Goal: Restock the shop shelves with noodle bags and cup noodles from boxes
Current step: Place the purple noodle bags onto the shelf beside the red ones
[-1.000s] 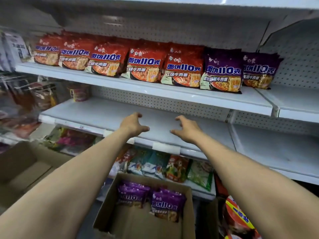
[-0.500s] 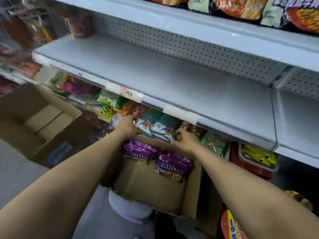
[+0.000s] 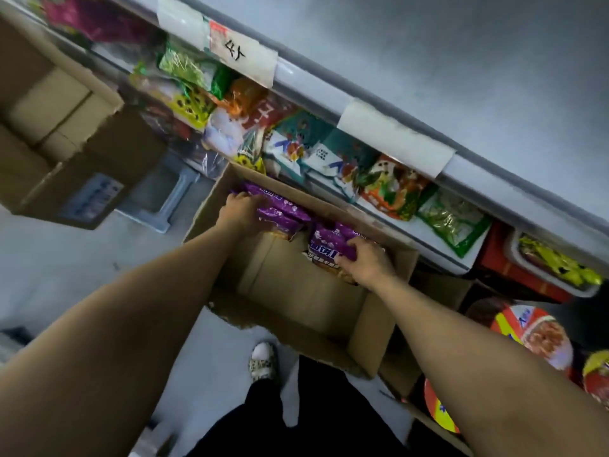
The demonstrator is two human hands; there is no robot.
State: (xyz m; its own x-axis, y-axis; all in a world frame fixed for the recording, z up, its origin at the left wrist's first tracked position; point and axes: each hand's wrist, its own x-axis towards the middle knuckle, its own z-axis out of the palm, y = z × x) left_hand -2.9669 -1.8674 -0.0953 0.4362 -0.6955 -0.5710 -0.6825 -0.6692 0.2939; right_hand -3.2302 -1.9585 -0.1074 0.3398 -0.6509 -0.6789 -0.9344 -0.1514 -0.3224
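Noodle bags (image 3: 284, 212): 2 purple piles, 1 box (image 3: 296, 288) | left grip (image 3: 241, 210) holds one | right grip (image 3: 369, 262) holds other

The noodle bags (image 3: 283, 209) at the far edge of the box (image 3: 296, 291) are purple with white lettering and an orange-brown lower band. The box itself is plain brown cardboard. The shelf (image 3: 461, 61) is pale grey, and on its front edge is a white label (image 3: 242, 57) with a red corner and black handwriting. Under it lie teal-and-white packets (image 3: 296, 140), a green packet (image 3: 454, 222) and a yellow packet (image 3: 191, 103) patterned with dark-centred sunflowers. The cup noodles (image 3: 534, 334) are red and orange. The slipper (image 3: 262, 366) is leopard-spotted, and the trousers (image 3: 280, 423) are black.
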